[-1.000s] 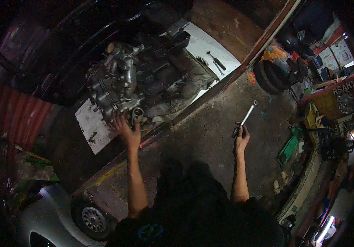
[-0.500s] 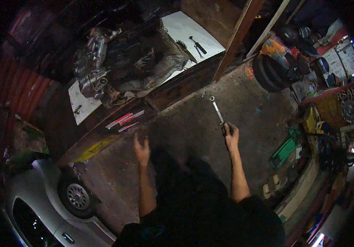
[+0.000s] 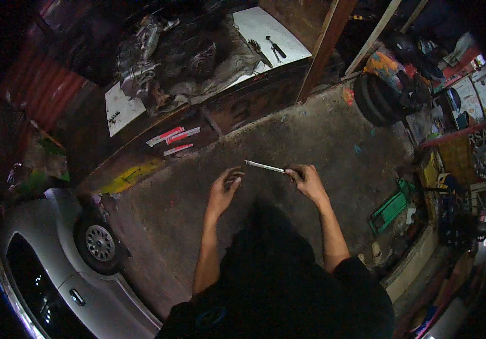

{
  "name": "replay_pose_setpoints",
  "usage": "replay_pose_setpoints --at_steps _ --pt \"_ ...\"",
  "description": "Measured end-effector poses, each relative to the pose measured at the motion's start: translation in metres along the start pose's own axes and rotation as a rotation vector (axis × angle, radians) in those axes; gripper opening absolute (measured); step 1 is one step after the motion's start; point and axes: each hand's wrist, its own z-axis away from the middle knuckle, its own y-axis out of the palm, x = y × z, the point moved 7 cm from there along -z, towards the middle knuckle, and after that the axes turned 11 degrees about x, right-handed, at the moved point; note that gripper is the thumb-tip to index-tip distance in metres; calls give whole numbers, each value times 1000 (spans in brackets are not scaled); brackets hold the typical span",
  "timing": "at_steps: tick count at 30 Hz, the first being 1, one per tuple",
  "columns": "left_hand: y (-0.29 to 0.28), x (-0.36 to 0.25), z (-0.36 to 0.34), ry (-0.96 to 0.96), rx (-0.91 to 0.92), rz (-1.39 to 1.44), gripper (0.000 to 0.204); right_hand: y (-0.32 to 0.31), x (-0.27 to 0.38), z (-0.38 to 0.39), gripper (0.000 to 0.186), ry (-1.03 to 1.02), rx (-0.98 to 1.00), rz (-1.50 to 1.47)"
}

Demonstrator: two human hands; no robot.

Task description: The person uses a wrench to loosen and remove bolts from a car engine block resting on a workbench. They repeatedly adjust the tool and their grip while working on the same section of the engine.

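Head view shows a person's bare right hand [image 3: 306, 182] pinching the right end of a long, slim, silver metal wrench [image 3: 265, 166] between thumb and fingers. The wrench lies almost level above the dark, stained concrete floor [image 3: 288, 135], its ring-shaped end pointing left. Just beside that end is the left hand [image 3: 224, 189], its fingers loosely bent and grasping nothing; whether a fingertip touches the ring, I cannot tell.

Beyond them, at the far left, a dark wooden worktop [image 3: 257, 110] carries a bulky grey metal engine assembly [image 3: 137, 76] beside a crumpled dark cloth [image 3: 231, 70]. Farther right on the same worktop, a small black-handled tool [image 3: 278, 50] lies on a white board [image 3: 288, 37]. At the near left stands a silver-grey car [image 3: 56, 243]; at the far right, black rubber tyres [image 3: 374, 101] rest on the floor.
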Motion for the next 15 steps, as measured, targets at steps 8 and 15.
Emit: replay_pose_setpoints --at_steps 8,15 --pt "29 23 76 0 -108 127 22 32 3 60 25 -80 84 119" --pt "63 19 139 -40 -202 148 16 43 15 122 27 -37 278 148"
